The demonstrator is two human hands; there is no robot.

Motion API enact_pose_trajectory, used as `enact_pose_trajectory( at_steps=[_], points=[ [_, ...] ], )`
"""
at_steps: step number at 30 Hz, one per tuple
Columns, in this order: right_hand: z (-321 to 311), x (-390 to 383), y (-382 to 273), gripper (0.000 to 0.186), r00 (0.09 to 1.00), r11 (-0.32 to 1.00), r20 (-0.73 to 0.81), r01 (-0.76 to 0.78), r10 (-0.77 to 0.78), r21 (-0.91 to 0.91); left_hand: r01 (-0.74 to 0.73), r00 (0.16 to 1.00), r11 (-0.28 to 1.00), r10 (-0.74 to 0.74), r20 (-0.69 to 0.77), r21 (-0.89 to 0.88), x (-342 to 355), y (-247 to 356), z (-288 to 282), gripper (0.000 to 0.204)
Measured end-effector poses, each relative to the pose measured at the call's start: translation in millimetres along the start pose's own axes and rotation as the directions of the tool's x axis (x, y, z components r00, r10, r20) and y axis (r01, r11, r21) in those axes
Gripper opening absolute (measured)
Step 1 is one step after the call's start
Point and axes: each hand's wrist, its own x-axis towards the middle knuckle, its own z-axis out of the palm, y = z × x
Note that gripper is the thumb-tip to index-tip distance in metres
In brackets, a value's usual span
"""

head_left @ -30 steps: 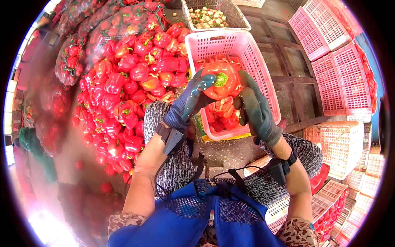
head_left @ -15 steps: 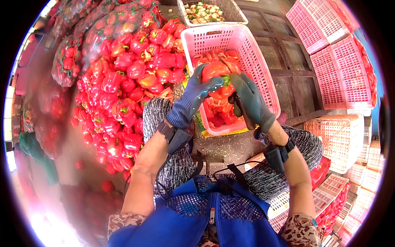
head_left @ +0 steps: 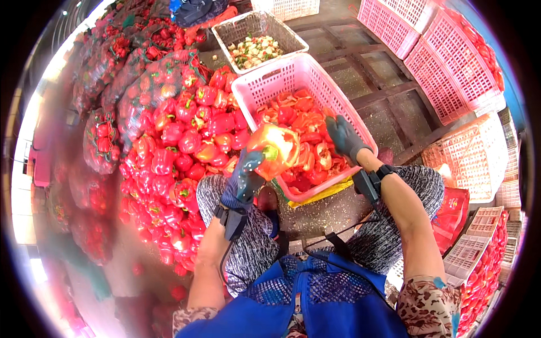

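Observation:
My left hand (head_left: pixel 245 174), in a blue-grey glove with white specks, is closed on a cut red bell pepper (head_left: pixel 273 147), its pale inside and green core showing. It holds the pepper over the left side of a pink crate (head_left: pixel 360 138), which contains torn red pepper pieces (head_left: pixel 315 158). My right hand (head_left: pixel 344 135), gloved too, is apart from that pepper, over the crate's right side, with its fingers stretched out; nothing shows in them, though their undersides are hidden.
A heap of whole red peppers (head_left: pixel 169 163) and netted sacks (head_left: pixel 101 141) lie at the left. A white bin of pale scraps (head_left: pixel 253 53) stands behind the pink crate. Stacked pink crates (head_left: pixel 439 67), pale crates (head_left: pixel 468 158) and a red bag (head_left: pixel 451 214) are on the right.
My hands have parted: the pepper has gone left with my left hand, its pale inside now showing, and my right hand has let go and moved right. The view has shifted.

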Motion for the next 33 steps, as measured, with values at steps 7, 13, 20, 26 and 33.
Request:
enact_pose_trajectory(
  at_steps=[7, 13, 20, 26, 33],
  points=[
    [-9.6, -51.4, -122.2, 0.058, 0.988, 0.975, 0.059, 0.131, -0.143, 0.182, -0.175, 0.984, 0.978, 0.171, 0.048, 0.115, 10.2, 1.7, -11.7, 0.076],
    [-9.6, -77.8, -151.6, 0.045, 0.901, 0.816, 0.395, -0.088, -0.180, 0.571, -0.183, 0.981, 0.932, 0.195, -0.007, 0.312, 18.7, 2.5, 12.7, 0.064],
    [1.7, -65.7, -137.4, 0.018, 0.872, 0.723, 0.473, -0.247, -0.125, 0.646, -0.177, 0.980, 0.956, 0.194, -0.051, 0.232, 35.1, -16.0, 23.4, 0.060],
    [5.6, -66.6, -133.6, 0.016, 0.916, 0.827, 0.394, -0.163, -0.076, 0.538, -0.090, 0.991, 0.909, 0.121, -0.051, 0.407, 30.4, 1.8, 40.7, 0.059],
    [25.5, -79.5, -134.0, 0.012, 0.941, 0.845, 0.338, -0.178, -0.003, 0.503, -0.250, 0.952, 0.868, 0.301, -0.054, 0.430, 32.0, -30.2, 18.3, 0.050]
  ],
)
